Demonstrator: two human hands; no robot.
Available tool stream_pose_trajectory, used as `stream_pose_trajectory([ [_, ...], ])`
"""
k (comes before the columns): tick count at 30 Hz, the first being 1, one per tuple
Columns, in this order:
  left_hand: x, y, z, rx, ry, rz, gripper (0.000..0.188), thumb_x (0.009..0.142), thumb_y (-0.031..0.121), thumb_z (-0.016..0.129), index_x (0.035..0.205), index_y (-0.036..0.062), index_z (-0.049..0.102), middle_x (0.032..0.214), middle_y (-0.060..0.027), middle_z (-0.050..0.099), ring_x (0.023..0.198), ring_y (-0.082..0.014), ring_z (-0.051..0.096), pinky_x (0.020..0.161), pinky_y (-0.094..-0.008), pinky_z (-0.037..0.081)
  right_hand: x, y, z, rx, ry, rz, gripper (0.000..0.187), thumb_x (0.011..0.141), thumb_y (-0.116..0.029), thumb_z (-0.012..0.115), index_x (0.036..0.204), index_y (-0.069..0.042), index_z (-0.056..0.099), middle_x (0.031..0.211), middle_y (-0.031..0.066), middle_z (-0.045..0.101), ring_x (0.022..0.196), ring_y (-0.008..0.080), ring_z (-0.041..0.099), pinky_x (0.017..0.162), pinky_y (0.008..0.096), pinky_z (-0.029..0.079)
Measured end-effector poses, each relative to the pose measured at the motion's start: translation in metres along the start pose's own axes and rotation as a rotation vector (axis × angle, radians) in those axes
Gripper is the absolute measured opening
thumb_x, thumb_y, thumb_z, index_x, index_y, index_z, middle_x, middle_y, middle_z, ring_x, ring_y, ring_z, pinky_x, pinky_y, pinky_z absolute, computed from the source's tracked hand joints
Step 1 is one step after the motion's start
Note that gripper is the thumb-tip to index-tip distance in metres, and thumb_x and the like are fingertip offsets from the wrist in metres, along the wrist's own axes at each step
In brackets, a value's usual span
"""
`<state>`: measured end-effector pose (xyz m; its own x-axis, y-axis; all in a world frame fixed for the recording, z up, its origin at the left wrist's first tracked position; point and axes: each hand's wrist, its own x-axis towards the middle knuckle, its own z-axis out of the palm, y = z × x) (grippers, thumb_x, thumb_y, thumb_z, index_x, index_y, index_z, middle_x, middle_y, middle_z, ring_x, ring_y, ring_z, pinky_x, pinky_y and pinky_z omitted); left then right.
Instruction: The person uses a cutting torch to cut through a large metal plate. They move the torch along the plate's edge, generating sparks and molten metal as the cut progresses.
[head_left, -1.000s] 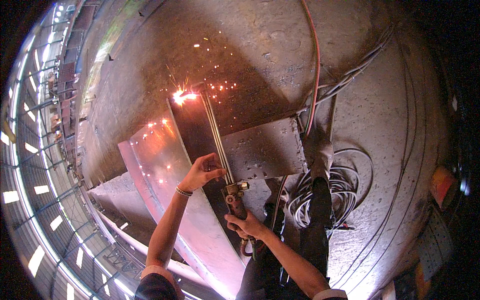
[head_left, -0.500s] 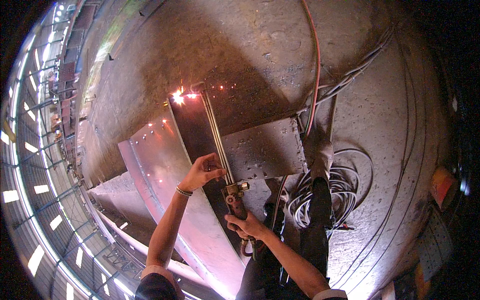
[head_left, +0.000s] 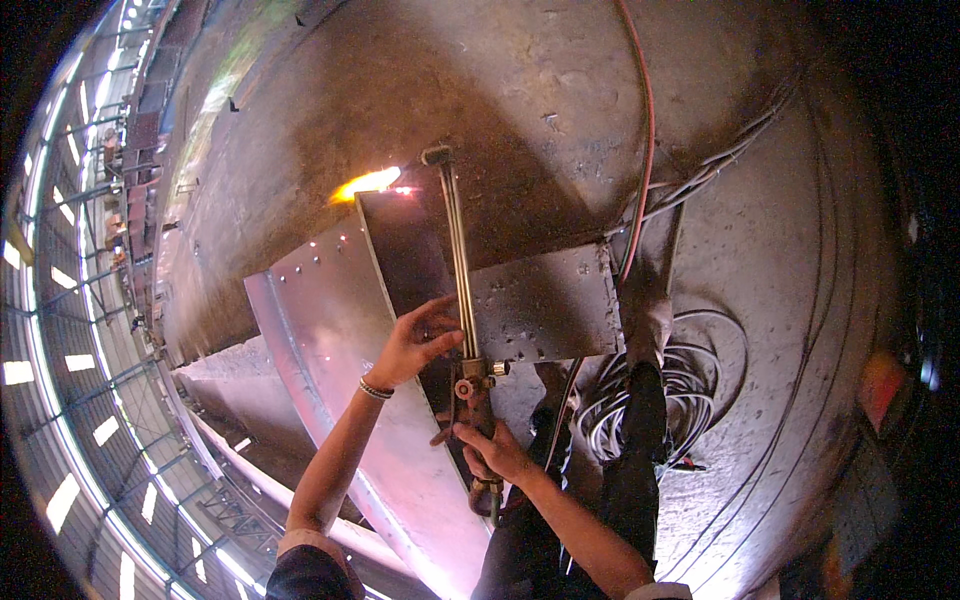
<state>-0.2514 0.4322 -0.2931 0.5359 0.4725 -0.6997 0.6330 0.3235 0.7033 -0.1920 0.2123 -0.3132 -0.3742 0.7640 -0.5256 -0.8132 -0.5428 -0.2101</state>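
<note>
My right hand [head_left: 490, 452] is wrapped round the handle of a cutting torch [head_left: 461, 270], which has long brass-coloured tubes and a bent head at the far end. A bright yellow-white flame [head_left: 368, 184] streams leftward from near the torch head, over the far corner of a steel beam [head_left: 340, 300]. Beside the tubes, my left hand [head_left: 415, 345] holds its fingers apart, the thumb and fingertips close to the metal. Whether they touch the tubes I cannot tell. Small glowing spots dot the beam's far end.
A steel plate [head_left: 545, 300] lies right of the torch. Beyond my legs [head_left: 632, 430] sits a coil of grey hose [head_left: 700, 380]. A red hose [head_left: 646, 130] and bundled cables [head_left: 735, 150] cross the floor. An orange-red object [head_left: 880, 388] stands at the far right.
The torch head has shifted right and slightly away from the beam's corner. The spray of sparks there has given way to a longer flame. My left hand's fingers have opened out beside the tubes.
</note>
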Motion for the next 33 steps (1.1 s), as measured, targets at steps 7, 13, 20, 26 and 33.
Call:
stream_pose_trajectory([
  [7, -0.013, 0.006, 0.003, 0.065, 0.027, -0.161, 0.037, 0.085, 0.017, 0.074, 0.114, -0.0036, 0.063, 0.096, -0.0048, 0.068, 0.083, -0.0104, 0.065, 0.064, -0.0246, 0.054, -0.011, 0.014, 0.0, 0.1, -0.099, 0.007, 0.035, 0.097, -0.032, 0.052, 0.118, -0.003, 0.055, 0.084, 0.0076, 0.069, 0.034, 0.0063, 0.038, 0.032, 0.0238, 0.031],
  [13, -0.018, -0.011, -0.009, 0.052, 0.029, -0.128, 0.04, 0.084, 0.018, 0.074, 0.114, -0.0049, 0.063, 0.095, -0.0065, 0.07, 0.079, -0.0106, 0.066, 0.061, -0.0242, 0.054, -0.006, 0.023, 0.004, 0.072, -0.097, 0.042, 0.034, 0.098, -0.03, 0.05, 0.117, -0.003, 0.054, 0.089, 0.0092, 0.07, 0.034, 0.0061, 0.038, 0.032, 0.0228, 0.03],
  [20, -0.019, -0.007, -0.003, 0.074, 0.079, -0.184, 0.036, 0.084, 0.021, 0.075, 0.109, -0.0035, 0.067, 0.092, -0.0066, 0.071, 0.074, -0.0097, 0.066, 0.059, -0.0228, 0.052, -0.007, 0.021, 0.004, 0.088, -0.097, 0.03, 0.032, 0.098, -0.031, 0.049, 0.115, -0.004, 0.053, 0.091, 0.0094, 0.07, 0.033, 0.006, 0.037, 0.031, 0.0224, 0.027],
  [26, -0.018, -0.012, 0.001, 0.084, 0.088, -0.16, 0.034, 0.083, 0.023, 0.076, 0.105, -0.0022, 0.069, 0.083, -0.0043, 0.071, 0.072, -0.0084, 0.066, 0.056, -0.0199, 0.047, -0.009, 0.014, 0.003, 0.115, -0.106, 0.021, 0.031, 0.099, -0.032, 0.049, 0.112, -0.005, 0.054, 0.09, 0.0103, 0.069, 0.034, 0.0055, 0.035, 0.032, 0.0229, 0.026],
  [33, -0.016, -0.002, 0.001, 0.12, 0.117, -0.212, 0.027, 0.083, 0.021, 0.076, 0.096, -0.0014, 0.071, 0.079, -0.0038, 0.07, 0.069, -0.0079, 0.065, 0.054, -0.0197, 0.046, -0.007, 0.012, 0.001, 0.106, -0.094, 0.005, 0.028, 0.099, -0.03, 0.051, 0.109, -0.004, 0.056, 0.089, 0.0106, 0.069, 0.034, 0.0051, 0.035, 0.032, 0.0231, 0.025],
])
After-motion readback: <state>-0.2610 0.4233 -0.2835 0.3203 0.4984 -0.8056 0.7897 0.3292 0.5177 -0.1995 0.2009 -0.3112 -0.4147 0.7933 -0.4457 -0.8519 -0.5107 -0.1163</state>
